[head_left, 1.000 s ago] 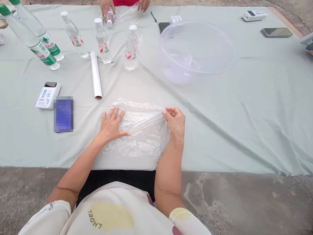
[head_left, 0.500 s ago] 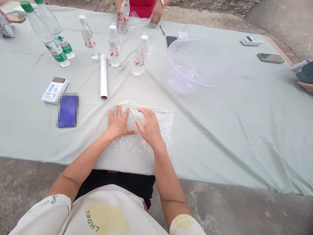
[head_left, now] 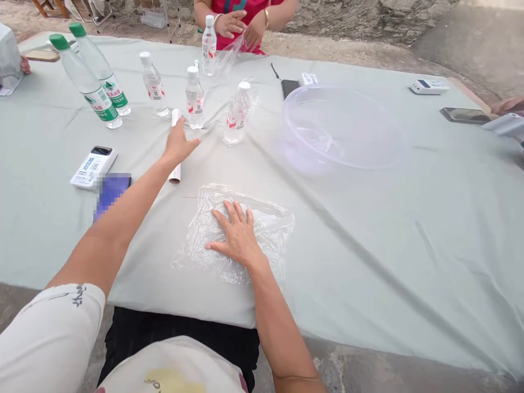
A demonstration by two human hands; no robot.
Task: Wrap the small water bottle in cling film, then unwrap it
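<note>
A crinkled sheet of clear plastic film [head_left: 270, 218] lies spread on the cloth near the table's front edge. My right hand [head_left: 237, 232] rests flat on it, fingers spread. Farther forward and to the left, my left hand [head_left: 179, 144] is over a white roll [head_left: 175, 173] with a brown core, which looks like cling film. Its thumb stands apart from the fingers, and the hand covers the roll's middle. Whether the fingers touch the roll I cannot tell. Just beyond stands a small water bottle [head_left: 194, 101] with a white cap.
A clear plastic basin [head_left: 347, 158] stands right of centre. More bottles [head_left: 236, 117] stand at the back left, two with green caps [head_left: 98, 101]. A white device [head_left: 95, 166] and a blurred blue object [head_left: 110, 191] lie left. Across the table, a person's hands [head_left: 254, 30] hold clear film.
My left hand has left the film and reached forward to the roll. My right hand has flattened onto the film, which lies wider. The person opposite has let go of a bottle.
</note>
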